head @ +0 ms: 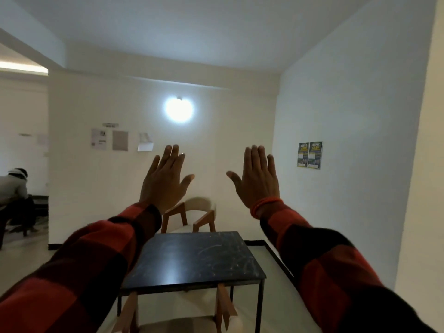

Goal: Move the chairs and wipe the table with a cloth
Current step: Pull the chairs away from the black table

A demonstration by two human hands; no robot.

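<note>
A small black table (192, 258) with a smudged top stands in the middle of the room below my arms. One wooden chair (199, 212) with a cream seat stands at its far end. A second wooden chair (223, 306) is tucked under the near end, only its arms and seat edge showing. My left hand (165, 181) and my right hand (257, 179) are raised in the air above the table, backs toward me, fingers straight and spread, holding nothing. No cloth is in view.
White walls close the room at the back and right, with posters (310, 155) on the right wall and papers (109, 139) on the back wall. A person (13, 188) sits in an opening at far left. A wall lamp (179, 110) glows.
</note>
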